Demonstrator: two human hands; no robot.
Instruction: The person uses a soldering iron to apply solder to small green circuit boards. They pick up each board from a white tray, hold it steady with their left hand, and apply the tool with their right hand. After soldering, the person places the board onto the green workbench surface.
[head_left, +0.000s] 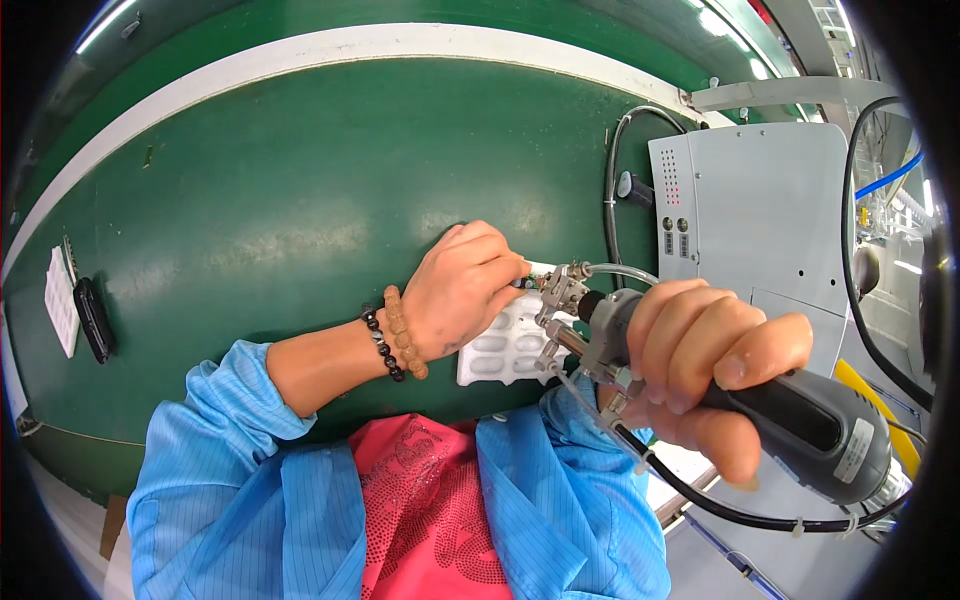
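Observation:
My right hand (700,370) is wrapped round the black body of an electric screwdriver (815,420). The screwdriver's metal head (563,295), with clear hoses fitted to it, points left toward my left hand (465,285). Between the closed fingertips of that hand is a small part with green and dark bits (527,282), mostly hidden by the fingers. The screwdriver's tip is right beside this part; whether they touch I cannot tell. Below them lies a white moulded tray (487,368) with rounded compartments, partly covered by my left hand and the tool.
A grey control box (765,210) stands at the right of the green table (270,200). A black cable (612,180) curves beside it, and a black hose (720,515) trails from the screwdriver. At the far left lie a black case (93,318) and a white pad (61,305).

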